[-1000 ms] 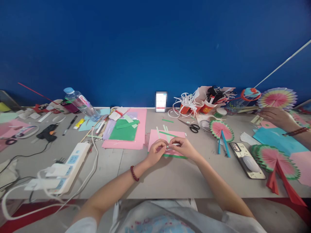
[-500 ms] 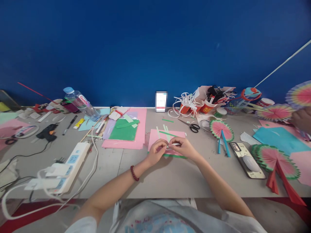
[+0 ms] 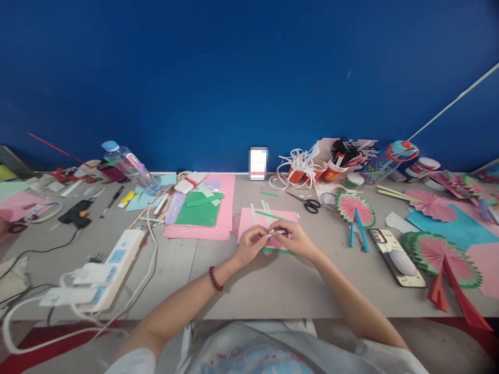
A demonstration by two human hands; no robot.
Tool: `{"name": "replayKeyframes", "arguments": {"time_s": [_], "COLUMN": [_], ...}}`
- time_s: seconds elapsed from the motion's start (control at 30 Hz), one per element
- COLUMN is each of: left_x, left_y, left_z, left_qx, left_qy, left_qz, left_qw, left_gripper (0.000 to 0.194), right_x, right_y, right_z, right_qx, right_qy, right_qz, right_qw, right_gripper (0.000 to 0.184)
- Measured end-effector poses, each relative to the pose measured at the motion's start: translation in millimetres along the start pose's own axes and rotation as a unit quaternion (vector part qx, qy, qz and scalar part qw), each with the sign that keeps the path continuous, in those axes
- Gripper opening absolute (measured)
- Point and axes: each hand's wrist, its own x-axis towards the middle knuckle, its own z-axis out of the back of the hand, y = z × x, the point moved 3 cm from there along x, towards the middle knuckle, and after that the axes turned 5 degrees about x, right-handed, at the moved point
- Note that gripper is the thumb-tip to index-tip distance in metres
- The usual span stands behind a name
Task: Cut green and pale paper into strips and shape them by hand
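Fingertips of my left hand [image 3: 251, 245] and my right hand [image 3: 293, 239] meet in a pinch on a narrow white strip [image 3: 278, 232]. Its far end is hidden by the fingers. Beneath both hands lies a pink paper sheet [image 3: 244, 221], with a green edge along its near side. Pale green strips [image 3: 264, 206] and a darker green strip [image 3: 270, 214] rest across the sheet's upper part. Black-handled scissors [image 3: 311, 205] lie on the table just beyond my right hand.
Green and pink paper [image 3: 198, 210] is stacked at left, near a power strip [image 3: 119, 259] and bottle [image 3: 132, 166]. At right are a round paper fan [image 3: 355, 208], a phone [image 3: 413, 275] bearing a mouse [image 3: 403, 262], and more fans [image 3: 444, 257]. Cups [image 3: 333, 171] stand behind.
Both my hands stay pinched together with only slight finger movement. At the far right, another person's hand and the multicoloured fans have left view; a pink pleated fan now shows there.
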Motion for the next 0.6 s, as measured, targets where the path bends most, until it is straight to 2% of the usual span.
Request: {"name": "replayKeyframes", "arguments": {"time_s": [0.2, 0.4, 0.5, 0.6], "left_x": [-1.5, -3.6, -3.4, -2.5], "left_y": [4.1, 5.5, 5.1, 4.0], "left_z": [-2.6, -5.1, -5.7, -3.8], "left_qx": [-0.021, -0.065, -0.045, -0.009], "left_qy": [0.013, 0.031, 0.029, 0.003], "left_qz": [0.032, 0.063, 0.062, 0.051], "left_qw": [0.999, 0.995, 0.997, 0.999], "left_gripper": [0.028, 0.028, 0.025, 0.022], "right_x": [-2.7, -3.9, -4.4, -2.6], "right_y": [-5.1, -3.4, -3.1, -3.2], "right_z": [-0.9, -3.5, -3.9, -2.4], "right_qx": [-0.014, -0.033, -0.060, -0.065], "right_qy": [-0.010, 0.002, -0.011, -0.012], "right_qz": [-0.013, 0.014, 0.024, 0.049], "right_qw": [1.000, 0.999, 0.998, 0.997], "right_gripper": [0.026, 0.016, 0.020, 0.021]}}
